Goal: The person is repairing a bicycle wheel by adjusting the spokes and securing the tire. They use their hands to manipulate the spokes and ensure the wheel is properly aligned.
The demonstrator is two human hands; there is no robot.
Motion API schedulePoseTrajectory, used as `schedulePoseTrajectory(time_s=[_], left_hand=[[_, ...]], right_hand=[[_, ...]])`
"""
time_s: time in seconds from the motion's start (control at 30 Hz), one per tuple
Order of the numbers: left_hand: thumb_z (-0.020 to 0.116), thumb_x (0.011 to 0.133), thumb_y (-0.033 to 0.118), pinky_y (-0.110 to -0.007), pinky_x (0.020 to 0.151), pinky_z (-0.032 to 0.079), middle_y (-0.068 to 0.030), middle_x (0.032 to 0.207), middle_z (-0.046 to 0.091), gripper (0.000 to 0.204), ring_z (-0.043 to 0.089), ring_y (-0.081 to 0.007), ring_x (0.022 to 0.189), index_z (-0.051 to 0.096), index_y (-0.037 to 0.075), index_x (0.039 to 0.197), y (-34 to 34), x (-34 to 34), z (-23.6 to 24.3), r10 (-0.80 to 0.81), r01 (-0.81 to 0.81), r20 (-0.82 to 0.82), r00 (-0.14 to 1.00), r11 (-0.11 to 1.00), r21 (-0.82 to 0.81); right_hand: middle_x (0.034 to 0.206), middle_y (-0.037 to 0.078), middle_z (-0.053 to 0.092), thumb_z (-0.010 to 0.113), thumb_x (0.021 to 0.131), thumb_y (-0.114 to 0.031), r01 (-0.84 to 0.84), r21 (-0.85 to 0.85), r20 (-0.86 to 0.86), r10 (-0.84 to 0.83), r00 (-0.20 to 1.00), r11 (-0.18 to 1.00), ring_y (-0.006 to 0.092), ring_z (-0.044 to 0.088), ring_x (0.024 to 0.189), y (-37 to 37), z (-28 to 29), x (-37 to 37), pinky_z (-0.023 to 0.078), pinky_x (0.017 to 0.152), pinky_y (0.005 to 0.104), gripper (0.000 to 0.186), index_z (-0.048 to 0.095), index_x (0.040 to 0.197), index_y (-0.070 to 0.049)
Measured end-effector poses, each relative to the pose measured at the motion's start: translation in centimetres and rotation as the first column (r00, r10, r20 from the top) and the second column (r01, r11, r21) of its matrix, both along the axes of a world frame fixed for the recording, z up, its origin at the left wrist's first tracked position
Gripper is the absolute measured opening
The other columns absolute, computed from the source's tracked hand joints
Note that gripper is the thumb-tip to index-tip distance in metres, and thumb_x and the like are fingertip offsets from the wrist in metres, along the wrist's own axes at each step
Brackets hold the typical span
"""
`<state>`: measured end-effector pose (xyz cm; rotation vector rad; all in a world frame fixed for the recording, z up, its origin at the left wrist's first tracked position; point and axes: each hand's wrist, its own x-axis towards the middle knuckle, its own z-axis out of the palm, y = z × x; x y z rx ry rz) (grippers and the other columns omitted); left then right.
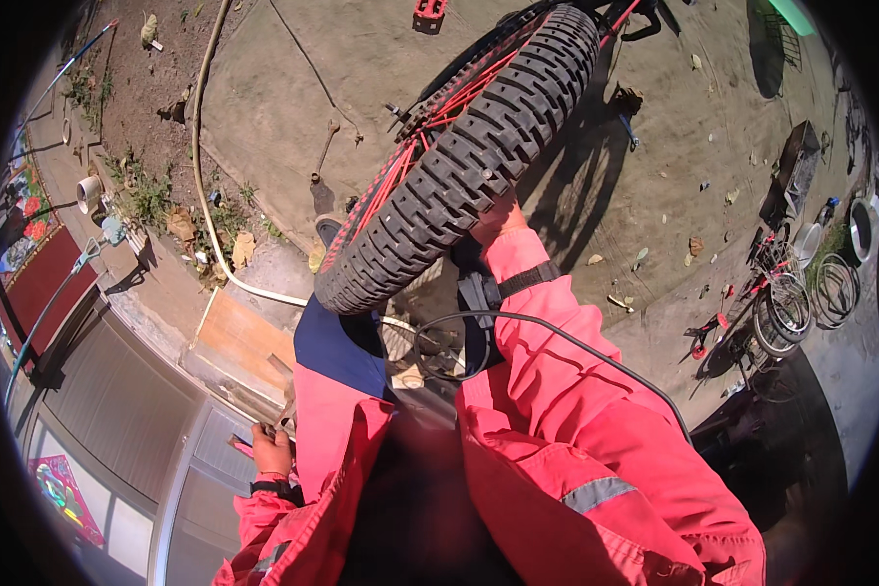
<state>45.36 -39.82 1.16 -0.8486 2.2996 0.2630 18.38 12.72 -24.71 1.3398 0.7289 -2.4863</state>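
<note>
A bicycle wheel with red spokes and a knobby black tyre (430, 205) slants across the upper middle of the head view. My right hand (494, 215) touches the wheel from below; the tyre hides its fingers, so their grip is unclear. My left hand (272, 451) is low at the left, closed round a small object with pink and metallic parts that I cannot make out. A thin black cable (557, 330) arcs over my right sleeve and loops between my dark-clad legs.
Concrete ground (674, 186) carries a red plastic piece (430, 14) and scattered leaves. A pale hose (198, 146) borders dirt and weeds at left. A small bicycle (781, 308) and coiled loops (834, 291) lie at right. Metal panels (127, 410) and a wooden board (234, 342) are lower left.
</note>
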Motion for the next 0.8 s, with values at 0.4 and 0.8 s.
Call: schedulePoseTrajectory(time_s=[0.4, 0.8], left_hand=[[0.074, 0.096, 0.026, -0.039, 0.073, 0.051, -0.0147, 0.084, 0.066, 0.033, 0.065, -0.0309, 0.08, 0.06, -0.002, 0.107, 6.9, 16.7, -4.7, -0.142, 0.165, -0.091, 0.986, 0.928, 0.334], [0.073, 0.094, 0.034, -0.042, 0.078, 0.054, -0.0197, 0.098, 0.072, 0.042, 0.07, -0.0309, 0.088, 0.062, 0.0, 0.116, 14.2, 24.3, -22.5, 0.435, -0.553, 0.349, 0.83, 0.728, 0.406]], right_hand=[[0.134, 0.006, 0.061, 0.057, 0.083, 0.014, 0.074, -0.028, -0.042, -0.075, 0.996, 0.997, 0.019, 0.064, 0.105, 1.5, 2.8, 0.0, 0.054, 0.082, 0.0331, 0.077, 0.044, 0.153, -0.015], [0.13, 0.004, 0.062, 0.061, 0.084, 0.012, 0.004, 0.156, -0.088, 0.01, 0.996, 0.988, 0.0177, 0.064, 0.105, 1.6, 3.4, 0.6, 0.053, 0.085, 0.0326, 0.072, 0.047, 0.149, -0.015]])
